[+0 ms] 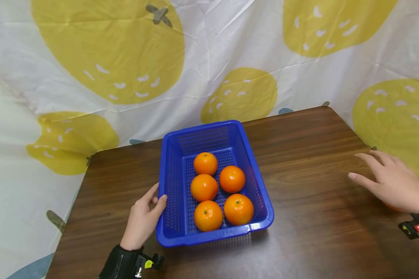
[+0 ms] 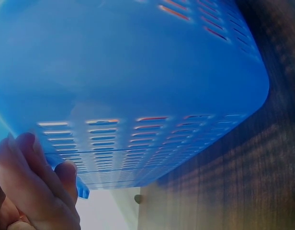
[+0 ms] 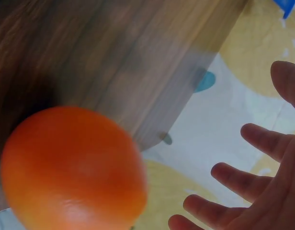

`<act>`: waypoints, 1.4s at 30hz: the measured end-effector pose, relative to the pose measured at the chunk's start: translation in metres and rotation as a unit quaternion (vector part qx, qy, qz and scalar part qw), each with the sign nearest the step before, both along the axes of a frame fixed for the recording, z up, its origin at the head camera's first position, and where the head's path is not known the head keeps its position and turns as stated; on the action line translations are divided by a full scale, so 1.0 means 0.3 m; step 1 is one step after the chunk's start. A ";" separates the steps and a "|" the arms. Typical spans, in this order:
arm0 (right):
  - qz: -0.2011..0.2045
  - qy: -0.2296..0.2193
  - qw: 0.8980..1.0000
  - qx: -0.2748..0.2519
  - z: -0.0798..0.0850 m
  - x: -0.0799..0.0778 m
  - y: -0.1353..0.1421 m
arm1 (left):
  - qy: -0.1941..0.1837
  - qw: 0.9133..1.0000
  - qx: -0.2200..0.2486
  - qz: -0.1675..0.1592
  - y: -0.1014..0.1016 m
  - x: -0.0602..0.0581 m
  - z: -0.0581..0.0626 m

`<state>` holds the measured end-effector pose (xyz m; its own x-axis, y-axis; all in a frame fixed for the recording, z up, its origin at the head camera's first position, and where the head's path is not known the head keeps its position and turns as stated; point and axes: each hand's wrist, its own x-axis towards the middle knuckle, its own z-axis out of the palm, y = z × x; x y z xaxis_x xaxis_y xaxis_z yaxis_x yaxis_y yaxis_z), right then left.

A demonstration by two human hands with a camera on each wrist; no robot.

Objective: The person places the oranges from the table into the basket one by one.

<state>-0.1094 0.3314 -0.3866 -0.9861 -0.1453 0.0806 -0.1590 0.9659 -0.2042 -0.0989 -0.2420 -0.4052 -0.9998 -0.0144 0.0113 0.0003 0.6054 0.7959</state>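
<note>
My left hand grips the left rim of a blue plastic basket, thumb over the edge and fingers outside. Several oranges lie in the basket on its slotted floor. From the left wrist, curled fingers show at the rim beside the basket's perforated wall. At the far right, my right hand is held over the table with its fingers spread. Beneath it is another orange, large in the right wrist view and mostly hidden by the hand in the head view.
The dark wooden table has rounded corners at the back. Behind and beside it hangs a white cloth printed with big yellow fruit. Black wrist straps with small devices sit on both wrists.
</note>
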 end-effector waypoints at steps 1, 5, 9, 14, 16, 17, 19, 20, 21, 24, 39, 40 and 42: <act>-0.001 0.000 1.000 0.001 -0.004 0.001 0.009 | -0.001 1.000 0.001 -0.001 0.000 0.000 0.000; -0.015 -0.006 1.000 -0.001 -0.020 0.003 0.038 | 0.001 1.000 0.003 -0.003 0.001 0.000 -0.001; -0.030 -0.009 1.000 0.006 -0.034 0.003 0.066 | 0.008 1.000 0.001 -0.003 0.004 -0.001 0.001; -0.051 -0.022 0.998 0.020 -0.061 0.015 0.102 | 0.011 1.000 0.000 -0.002 0.006 -0.003 0.003; -0.058 -0.029 0.998 0.017 -0.075 0.021 0.116 | 0.011 1.000 -0.002 0.000 0.007 -0.004 0.002; -0.060 -0.031 0.998 0.016 -0.082 0.024 0.121 | 0.011 1.000 -0.004 0.000 0.006 -0.005 0.002; -0.064 -0.033 0.997 0.014 -0.095 0.027 0.131 | 0.009 1.000 -0.004 0.002 0.004 -0.005 0.002; -0.064 -0.033 0.997 0.014 -0.101 0.028 0.135 | 0.008 1.000 -0.005 0.002 0.003 -0.005 0.002; -0.065 -0.032 0.997 0.013 -0.106 0.029 0.138 | 0.007 1.000 -0.005 0.002 0.003 -0.005 0.001; -0.064 -0.032 0.997 0.011 -0.116 0.031 0.145 | 0.004 1.000 -0.003 0.002 0.000 -0.003 0.000; -0.058 -0.018 0.998 0.004 -0.166 0.047 0.175 | 0.007 1.000 -0.008 0.003 0.001 -0.001 -0.004; -0.060 -0.020 0.998 0.006 -0.167 0.047 0.175 | 0.007 1.000 -0.008 0.003 0.001 -0.001 -0.003; -0.062 -0.025 0.998 0.009 -0.170 0.048 0.177 | 0.006 1.000 -0.008 0.002 0.001 -0.002 -0.003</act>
<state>-0.0950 0.3846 -0.4377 -0.9993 -0.0237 0.0303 -0.0290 0.9812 -0.1907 -0.0994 -0.2417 -0.4060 -0.9995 -0.0174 0.0245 0.0084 0.6180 0.7861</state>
